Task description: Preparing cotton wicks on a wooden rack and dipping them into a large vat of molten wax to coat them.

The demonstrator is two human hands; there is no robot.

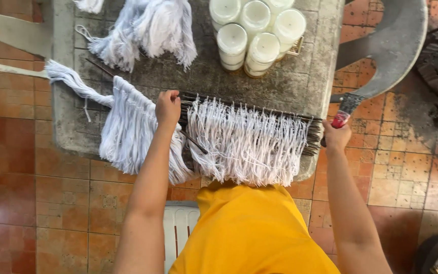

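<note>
While the rods point(259, 112) lie across the table point(300, 76), both hands grip.
Left hand point(168, 107) fists the bundle steady; right hand point(336, 136) wraps a red handle point(340, 120), I reckon for control.

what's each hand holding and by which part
Left hand grips the bundle of dark rods strung with white wicks, at its left end. Right hand holds a red-handled tool by its handle.

Six white candles in glass jars point(256, 31) at my counter's point(300, 81) far edge, two hands, my left point(168, 107), my right point(336, 136), one big blade point(386, 45).
</note>
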